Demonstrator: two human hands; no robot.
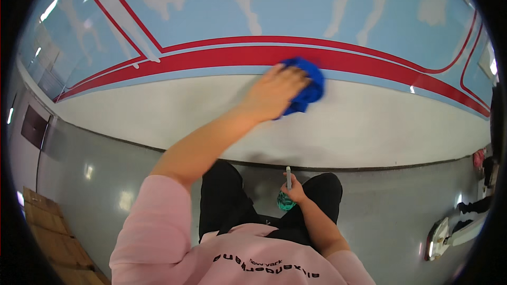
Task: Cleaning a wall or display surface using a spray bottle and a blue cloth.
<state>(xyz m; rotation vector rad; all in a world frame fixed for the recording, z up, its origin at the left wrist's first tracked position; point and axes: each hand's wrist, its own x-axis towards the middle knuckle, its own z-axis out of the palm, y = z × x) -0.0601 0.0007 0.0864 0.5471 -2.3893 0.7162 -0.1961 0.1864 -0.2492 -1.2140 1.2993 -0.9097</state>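
Note:
My left hand is shut on a crumpled blue cloth. It presses the cloth to the wall where the wide red stripe and light-blue panel meet the white lower wall. Low down between my knees, my right hand grips a green see-through spray bottle by its neck. The bottle's pale grey spray head points toward the foot of the wall. Part of the bottle is hidden behind my fingers.
Brown cardboard boxes are stacked at the lower left. A door with a dark panel stands at the far left. A white-and-dark base with a pole rests on the grey floor at right, near a person's dark-clothed legs.

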